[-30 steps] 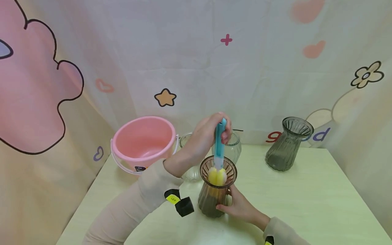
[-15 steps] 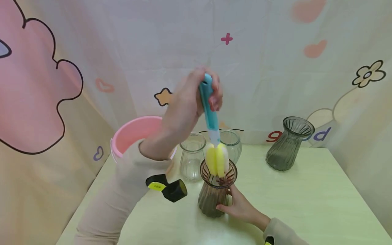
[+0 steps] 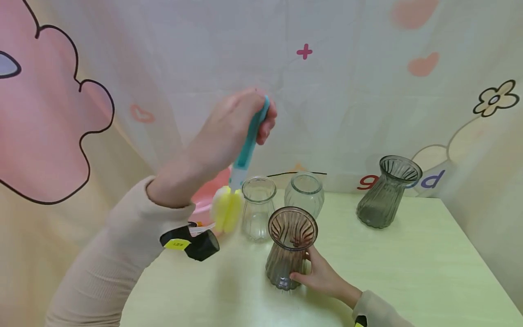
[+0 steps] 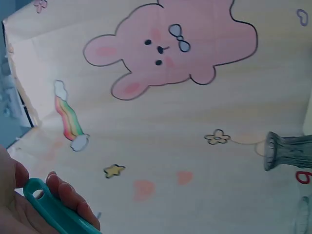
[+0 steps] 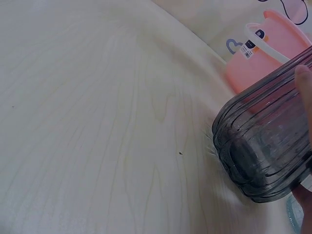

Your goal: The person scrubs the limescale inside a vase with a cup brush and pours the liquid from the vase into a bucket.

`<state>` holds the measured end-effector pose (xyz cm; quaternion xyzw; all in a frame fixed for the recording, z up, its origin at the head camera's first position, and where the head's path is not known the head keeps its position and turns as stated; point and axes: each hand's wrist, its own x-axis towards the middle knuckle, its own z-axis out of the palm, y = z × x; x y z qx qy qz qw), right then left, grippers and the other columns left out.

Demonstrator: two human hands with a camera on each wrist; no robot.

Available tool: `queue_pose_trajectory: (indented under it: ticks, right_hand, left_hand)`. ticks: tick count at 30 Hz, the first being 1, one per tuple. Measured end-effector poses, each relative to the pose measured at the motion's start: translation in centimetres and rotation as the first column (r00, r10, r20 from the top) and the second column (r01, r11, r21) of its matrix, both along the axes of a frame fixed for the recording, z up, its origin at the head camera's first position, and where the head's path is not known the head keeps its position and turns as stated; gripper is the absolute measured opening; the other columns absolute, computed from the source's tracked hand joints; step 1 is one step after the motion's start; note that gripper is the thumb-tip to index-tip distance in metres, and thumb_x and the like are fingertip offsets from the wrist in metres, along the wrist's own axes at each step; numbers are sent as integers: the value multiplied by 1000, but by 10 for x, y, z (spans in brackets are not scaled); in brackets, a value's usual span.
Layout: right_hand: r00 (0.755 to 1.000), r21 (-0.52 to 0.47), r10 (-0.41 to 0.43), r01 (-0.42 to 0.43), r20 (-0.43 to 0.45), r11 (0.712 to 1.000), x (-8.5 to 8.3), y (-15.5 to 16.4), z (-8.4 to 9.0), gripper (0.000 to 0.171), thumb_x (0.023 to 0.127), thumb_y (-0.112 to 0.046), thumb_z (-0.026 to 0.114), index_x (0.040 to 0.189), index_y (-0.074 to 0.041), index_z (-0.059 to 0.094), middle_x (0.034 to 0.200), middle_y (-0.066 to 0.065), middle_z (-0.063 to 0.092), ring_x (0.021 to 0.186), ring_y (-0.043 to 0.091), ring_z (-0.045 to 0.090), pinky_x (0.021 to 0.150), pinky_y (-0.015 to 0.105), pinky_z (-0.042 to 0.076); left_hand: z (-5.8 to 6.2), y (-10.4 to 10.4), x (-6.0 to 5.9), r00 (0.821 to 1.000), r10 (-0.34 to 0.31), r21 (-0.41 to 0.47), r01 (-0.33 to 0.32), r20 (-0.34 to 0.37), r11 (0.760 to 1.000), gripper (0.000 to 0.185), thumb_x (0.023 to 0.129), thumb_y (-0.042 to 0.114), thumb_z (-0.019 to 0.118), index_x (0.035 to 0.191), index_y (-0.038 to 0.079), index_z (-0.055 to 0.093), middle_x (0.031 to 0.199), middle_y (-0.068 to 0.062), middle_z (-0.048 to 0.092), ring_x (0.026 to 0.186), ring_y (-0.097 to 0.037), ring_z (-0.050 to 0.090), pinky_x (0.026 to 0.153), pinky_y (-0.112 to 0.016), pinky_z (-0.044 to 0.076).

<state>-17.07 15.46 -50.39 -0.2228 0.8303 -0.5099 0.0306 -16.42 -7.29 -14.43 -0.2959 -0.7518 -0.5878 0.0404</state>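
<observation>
Curling its fingers round the teal handle, the left hand (image 3: 234,120) holds a sponge-headed bottle brush (image 3: 247,150) aloft, head down, to the left of a brown-tinted glass vase (image 3: 287,256) and well above the desk (image 3: 367,272). The brush joins a slim plastic handle to a white collar and a fat, lobed sponge, yellow with whitish parts. The vase stands near the middle of the desk, its ribbed glass flaring to a broad round rim and shading to grey toward the scalloped base. Low on its side, the right hand (image 3: 320,278) grips it, thumb on the near face and the other fingers mostly hidden behind the glass.

Just beyond are a clear glass jar (image 3: 258,214) and a rounder, ribbed glass jar (image 3: 307,194), the latter's lower part covered by the vase rim. Well apart at the right, a grey fluted vase (image 3: 377,202) has the same flared mouth. Smooth plastic, the pink bucket (image 3: 208,193) is largely hidden behind the left arm and the sponge, which is slightly blurred. From the left wrist, only the handle's holed end shows; from the right wrist, the held vase is cut off at the edge.
</observation>
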Motion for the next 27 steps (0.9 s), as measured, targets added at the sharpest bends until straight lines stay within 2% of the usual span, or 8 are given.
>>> queue_pose_trajectory:
  ticks: [5,8,10,12,18,21,24,27]
  right_hand:
    - [1000,-5,0,0,0,1000,-1,-1,-1,96,71,-18,78,144,-24,16,144,4,34,126,23,42,96,47,40]
    - [1000,-5,-3,3,2,1000,-1,-1,0,95,71,-17,78,144,-25,17,143,3,35,125,22,42,96,47,40]
    - [1000,-4,-4,4,9,1000,-1,-1,0,96,71,-17,78,144,-26,16,143,3,34,126,22,41,97,47,40]
    - [1000,-7,-4,4,14,1000,-1,-1,1,96,71,-18,78,144,-26,16,144,3,34,127,22,40,98,47,39]
    - [1000,-4,-11,11,1,1000,0,0,1,95,71,-19,78,143,-26,17,143,2,35,126,21,41,97,47,39]
    - [1000,-3,-17,17,-9,1000,0,0,-1,93,71,-17,78,143,-25,19,142,1,37,124,20,42,97,46,40]
    - [1000,-6,-23,23,-6,1000,0,0,-1,93,70,-17,79,142,-24,20,141,1,37,124,20,42,96,45,40]
    - [1000,-6,-28,28,-8,1000,1,-1,-2,94,70,-19,79,143,-25,20,142,2,37,124,20,42,97,45,40]
  left_hand:
    - [-44,2,-23,993,39,-111,-27,108,993,28,97,19,30,85,5,50,71,-7,46,65,-20,45,66,-28,40]
    - [-73,2,-36,991,59,-190,-35,122,981,29,99,20,29,87,5,51,69,-6,45,61,-19,42,61,-27,38]
    - [-94,1,-43,991,74,-261,-42,113,965,29,99,21,29,86,6,51,68,-5,46,59,-18,41,57,-27,37]
    - [-116,1,-48,991,88,-352,-48,98,935,29,98,21,29,84,7,51,67,-4,46,57,-16,40,56,-27,37]
    - [-184,3,-51,992,99,-590,-33,79,806,28,98,21,31,79,10,47,66,0,43,57,-13,39,57,-27,37]
    - [-211,4,-50,990,97,-632,-13,99,775,27,99,20,32,80,8,48,63,-1,41,54,-14,38,52,-28,36]
    - [-234,7,-50,996,71,-649,-18,57,761,24,97,13,35,77,7,48,62,-1,40,55,-14,39,52,-27,36]
    - [-255,9,-50,997,73,-672,-43,17,739,21,94,10,39,79,4,51,65,-3,46,59,-16,44,55,-31,40]
